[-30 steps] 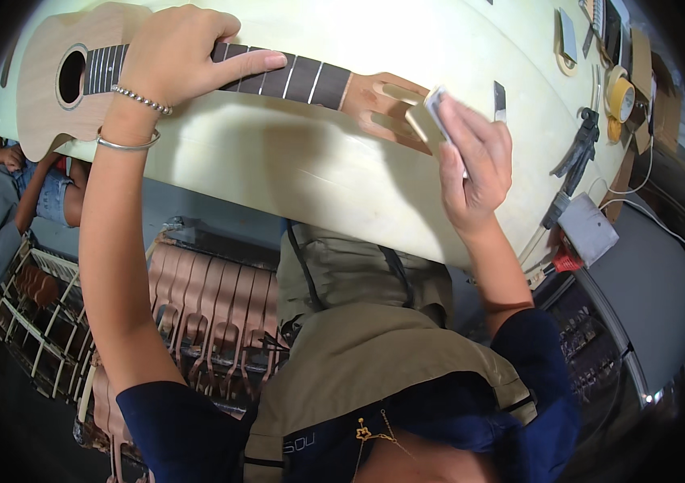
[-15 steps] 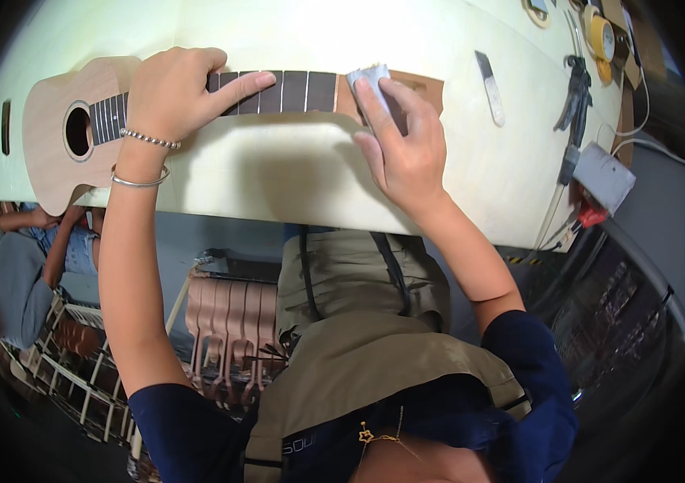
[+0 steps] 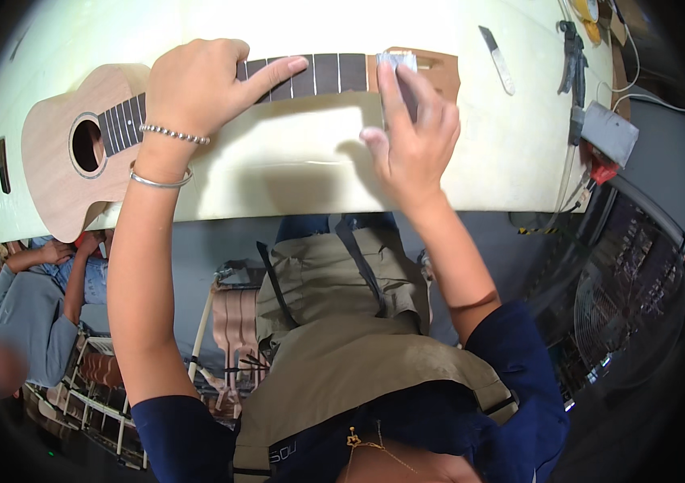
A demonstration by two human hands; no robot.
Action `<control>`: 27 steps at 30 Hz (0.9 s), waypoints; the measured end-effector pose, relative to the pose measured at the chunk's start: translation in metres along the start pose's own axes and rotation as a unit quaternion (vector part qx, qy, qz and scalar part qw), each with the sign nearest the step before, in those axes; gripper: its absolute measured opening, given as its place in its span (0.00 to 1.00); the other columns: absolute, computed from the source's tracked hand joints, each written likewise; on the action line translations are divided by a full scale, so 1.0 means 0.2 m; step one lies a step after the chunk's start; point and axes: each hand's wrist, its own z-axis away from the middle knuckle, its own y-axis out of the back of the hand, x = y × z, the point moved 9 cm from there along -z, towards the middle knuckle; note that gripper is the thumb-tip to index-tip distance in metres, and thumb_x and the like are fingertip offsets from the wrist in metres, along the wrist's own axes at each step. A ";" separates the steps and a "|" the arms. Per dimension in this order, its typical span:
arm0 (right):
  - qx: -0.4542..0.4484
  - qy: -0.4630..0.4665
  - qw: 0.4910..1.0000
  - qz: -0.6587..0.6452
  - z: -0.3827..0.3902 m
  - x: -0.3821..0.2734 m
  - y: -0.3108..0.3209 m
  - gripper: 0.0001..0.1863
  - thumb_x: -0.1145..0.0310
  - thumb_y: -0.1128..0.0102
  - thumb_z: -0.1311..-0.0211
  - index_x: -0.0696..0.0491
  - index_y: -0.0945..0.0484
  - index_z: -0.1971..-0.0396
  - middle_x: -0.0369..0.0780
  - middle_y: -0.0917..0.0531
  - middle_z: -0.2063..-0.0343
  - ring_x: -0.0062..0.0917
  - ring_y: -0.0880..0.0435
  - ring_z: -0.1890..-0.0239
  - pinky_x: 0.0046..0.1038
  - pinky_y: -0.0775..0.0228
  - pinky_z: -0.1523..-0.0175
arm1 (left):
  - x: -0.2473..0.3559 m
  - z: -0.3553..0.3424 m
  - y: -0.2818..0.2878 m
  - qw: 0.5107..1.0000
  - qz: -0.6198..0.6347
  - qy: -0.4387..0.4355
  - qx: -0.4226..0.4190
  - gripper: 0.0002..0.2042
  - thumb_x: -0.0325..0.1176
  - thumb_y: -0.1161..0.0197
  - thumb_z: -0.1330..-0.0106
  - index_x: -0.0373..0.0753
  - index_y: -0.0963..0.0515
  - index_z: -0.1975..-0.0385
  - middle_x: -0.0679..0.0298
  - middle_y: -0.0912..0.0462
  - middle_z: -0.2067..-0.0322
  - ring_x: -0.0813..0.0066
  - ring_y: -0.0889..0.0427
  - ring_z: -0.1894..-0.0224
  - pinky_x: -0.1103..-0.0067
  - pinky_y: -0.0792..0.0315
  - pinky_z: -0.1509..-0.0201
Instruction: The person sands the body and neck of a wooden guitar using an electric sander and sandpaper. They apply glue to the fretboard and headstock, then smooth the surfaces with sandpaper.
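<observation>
An unfinished wooden ukulele (image 3: pixel 57 153) lies flat on a pale workbench (image 3: pixel 294 153), body to the left, dark fretboard (image 3: pixel 322 74) running right to a bare headstock (image 3: pixel 439 71). My left hand (image 3: pixel 197 88) presses down over the neck near the body, index finger stretched along the frets. My right hand (image 3: pixel 411 137) holds a small grey-white sanding block (image 3: pixel 397 64) against the neck where the fretboard meets the headstock.
A metal file (image 3: pixel 497 59) lies on the bench right of the headstock, with dark pliers (image 3: pixel 574 50) and a grey box (image 3: pixel 609 133) at the right edge. Another person (image 3: pixel 32 306) sits low at the left. Racks of wooden parts (image 3: pixel 234 322) stand below the bench.
My right hand has come left from the bench's right side and set the sanding block on the neck by the headstock. My left hand stays on the fretboard.
</observation>
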 end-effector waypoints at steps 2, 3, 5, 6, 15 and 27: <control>0.007 0.005 1.000 0.009 -0.04 0.02 -0.02 0.35 0.44 0.41 0.49 0.48 0.28 0.43 0.35 0.30 0.46 0.31 0.36 0.61 0.32 0.44 0.56 | -0.01 -0.01 0.00 0.999 -0.002 0.019 -0.030 0.34 0.65 0.47 0.42 0.37 0.30 0.93 0.57 0.36 0.93 0.61 0.34 0.88 0.72 0.40 0.81; 0.000 -0.018 1.000 -0.004 -0.02 0.01 -0.02 0.35 0.44 0.42 0.49 0.48 0.28 0.43 0.35 0.30 0.46 0.32 0.36 0.61 0.32 0.44 0.56 | -0.01 -0.01 -0.01 0.999 -0.003 0.029 -0.044 0.34 0.65 0.47 0.42 0.37 0.30 0.93 0.57 0.36 0.93 0.61 0.34 0.88 0.72 0.40 0.81; -0.004 -0.054 0.998 -0.037 -0.01 -0.02 -0.01 0.35 0.44 0.43 0.48 0.48 0.29 0.42 0.36 0.30 0.46 0.32 0.36 0.60 0.33 0.45 0.55 | -0.01 0.00 -0.01 0.999 -0.003 0.019 -0.030 0.34 0.65 0.47 0.42 0.37 0.30 0.93 0.57 0.36 0.93 0.61 0.34 0.88 0.72 0.40 0.81; -0.020 -0.067 0.997 -0.043 0.02 -0.04 0.00 0.34 0.44 0.44 0.46 0.46 0.29 0.42 0.37 0.30 0.46 0.32 0.37 0.60 0.33 0.45 0.54 | -0.01 0.00 -0.02 1.000 -0.003 0.016 -0.025 0.34 0.65 0.47 0.42 0.37 0.30 0.93 0.57 0.36 0.93 0.61 0.34 0.88 0.72 0.40 0.81; -0.020 -0.059 0.998 0.010 0.03 -0.02 -0.01 0.37 0.31 0.59 0.44 0.41 0.28 0.42 0.40 0.36 0.40 0.37 0.43 0.45 0.45 0.59 0.43 | 0.00 -0.02 -0.01 1.000 -0.001 0.005 -0.018 0.34 0.65 0.46 0.43 0.36 0.31 0.93 0.57 0.37 0.94 0.58 0.35 0.88 0.71 0.40 0.81; -0.060 -0.066 0.996 0.025 -0.04 0.09 -0.02 0.32 0.34 0.53 0.44 0.35 0.28 0.43 0.41 0.42 0.35 0.40 0.54 0.33 0.57 0.77 0.37 | 0.02 -0.02 -0.01 0.999 -0.008 0.018 -0.046 0.33 0.65 0.46 0.43 0.36 0.29 0.92 0.56 0.34 0.93 0.59 0.33 0.87 0.71 0.39 0.81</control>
